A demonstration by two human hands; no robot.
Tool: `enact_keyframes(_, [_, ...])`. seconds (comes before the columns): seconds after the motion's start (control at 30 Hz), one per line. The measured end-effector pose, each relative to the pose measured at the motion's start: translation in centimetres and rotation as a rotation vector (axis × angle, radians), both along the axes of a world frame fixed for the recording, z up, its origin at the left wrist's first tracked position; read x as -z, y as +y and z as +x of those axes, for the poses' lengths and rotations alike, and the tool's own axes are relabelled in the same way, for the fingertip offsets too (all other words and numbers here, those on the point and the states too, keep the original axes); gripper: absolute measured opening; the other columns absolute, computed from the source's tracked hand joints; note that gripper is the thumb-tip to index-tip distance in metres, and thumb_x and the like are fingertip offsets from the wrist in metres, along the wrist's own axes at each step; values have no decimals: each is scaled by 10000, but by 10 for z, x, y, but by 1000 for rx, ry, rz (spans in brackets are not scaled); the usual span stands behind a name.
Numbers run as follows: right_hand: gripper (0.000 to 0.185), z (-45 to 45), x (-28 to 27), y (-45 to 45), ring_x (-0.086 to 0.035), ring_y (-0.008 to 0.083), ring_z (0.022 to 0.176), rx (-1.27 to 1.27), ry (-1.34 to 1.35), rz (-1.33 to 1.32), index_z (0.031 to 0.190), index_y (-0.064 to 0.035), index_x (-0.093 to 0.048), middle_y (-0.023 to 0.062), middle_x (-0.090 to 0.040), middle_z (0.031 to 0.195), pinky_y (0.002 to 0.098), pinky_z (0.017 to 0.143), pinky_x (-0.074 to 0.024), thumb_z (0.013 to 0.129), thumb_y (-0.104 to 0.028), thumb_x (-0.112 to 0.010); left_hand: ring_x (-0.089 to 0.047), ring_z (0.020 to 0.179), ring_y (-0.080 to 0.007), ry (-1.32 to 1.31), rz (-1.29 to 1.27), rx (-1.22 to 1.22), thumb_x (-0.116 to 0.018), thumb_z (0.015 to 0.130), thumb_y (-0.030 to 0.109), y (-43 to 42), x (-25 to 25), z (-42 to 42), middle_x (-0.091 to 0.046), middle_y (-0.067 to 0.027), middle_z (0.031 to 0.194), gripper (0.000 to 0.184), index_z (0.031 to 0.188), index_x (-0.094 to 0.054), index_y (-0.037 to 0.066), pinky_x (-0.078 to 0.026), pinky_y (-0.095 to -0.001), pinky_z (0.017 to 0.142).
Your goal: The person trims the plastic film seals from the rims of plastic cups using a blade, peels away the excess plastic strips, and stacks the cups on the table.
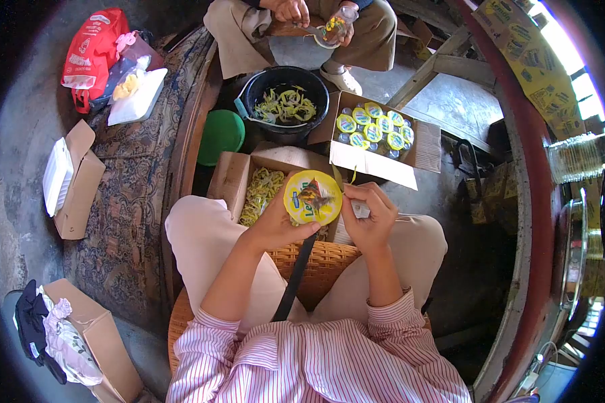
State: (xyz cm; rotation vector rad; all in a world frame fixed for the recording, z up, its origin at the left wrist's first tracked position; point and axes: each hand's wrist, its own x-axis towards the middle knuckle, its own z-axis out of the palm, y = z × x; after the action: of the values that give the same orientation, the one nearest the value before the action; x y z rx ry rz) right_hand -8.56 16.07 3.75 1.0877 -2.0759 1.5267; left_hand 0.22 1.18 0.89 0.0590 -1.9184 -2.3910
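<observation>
My left hand [275, 221] is wrapped round a plastic drink cup with a printed yellow lid [312, 197], the lid turned up towards me. My right hand [370, 215] is closed at the lid's right edge, with a thin pointed knife blade [337, 177] sticking up from its fingers; the handle is hidden in the hand. A yellow strip [354, 173] shows beside the blade. Under my left hand stands a cardboard box of curled yellow strips [261, 195]. Beyond my right hand, an open carton [366, 164] holds several cups with yellow lids [376, 127].
A black bucket [245, 91] holds more yellow strips, with a green lid [220, 138] beside it. Opposite me sits a person whose hands [292, 12] hold a knife and a plastic cup [334, 30]. A wooden frame [444, 64] stands at the right; bags and boxes line the left.
</observation>
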Motion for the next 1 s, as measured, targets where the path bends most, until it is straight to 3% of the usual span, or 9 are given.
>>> enact_keyframes(0.2, [153, 2, 2, 0, -593, 197, 596, 21, -19, -25, 771, -6, -605, 111, -606, 697, 255, 534, -458, 647, 66, -659, -503, 1016, -155, 135, -354, -60, -774, 615, 119, 4, -3, -7, -510, -84, 1087, 701, 1185, -377, 28, -406, -298, 890])
enact_keyframes(0.3, [145, 5, 5, -3, -591, 189, 595, 84, -62, -86, 759, -3, -598, 112, -605, 691, 255, 532, -455, 645, 59, -662, -515, 1003, -146, 81, -109, -147, -762, 638, 106, 14, 0, -11, -515, -81, 1088, 643, 1157, -390, 29, -421, -287, 867])
enact_keyframes(0.57, [154, 14, 8, -7, -579, 193, 574, 88, -47, -101, 757, 0, -593, 117, -592, 671, 252, 525, -449, 632, 53, -666, -515, 1002, -159, 89, -166, -261, -732, 667, 72, 9, 5, -13, -495, -86, 1082, 610, 1154, -370, 19, -419, -280, 862])
enact_keyframes(0.7, [139, 16, 9, -6, -591, 149, 647, 90, -57, -75, 763, 15, -597, 107, -615, 720, 234, 580, -461, 652, 66, -663, -504, 1018, -165, 115, -192, -246, -722, 672, 54, 8, 10, -13, -472, -97, 1101, 603, 1152, -360, 9, -410, -284, 877])
enact_keyframes(0.9, [142, 17, 8, -7, -598, 163, 646, 125, -59, -86, 759, 20, -593, 116, -619, 730, 243, 589, -466, 644, 66, -662, -520, 999, -162, 188, -87, -316, -710, 674, 30, 14, 7, -17, -488, -107, 1094, 626, 1176, -338, -3, -421, -291, 866])
enact_keyframes(1.0, [154, 18, 7, -9, -591, 185, 614, 140, -26, -81, 762, 12, -593, 120, -607, 707, 250, 562, -459, 634, 62, -662, -535, 978, -164, 175, 12, -354, -691, 688, 31, 19, 5, -17, -525, -106, 1074, 539, 1145, -409, -10, -429, -295, 851])
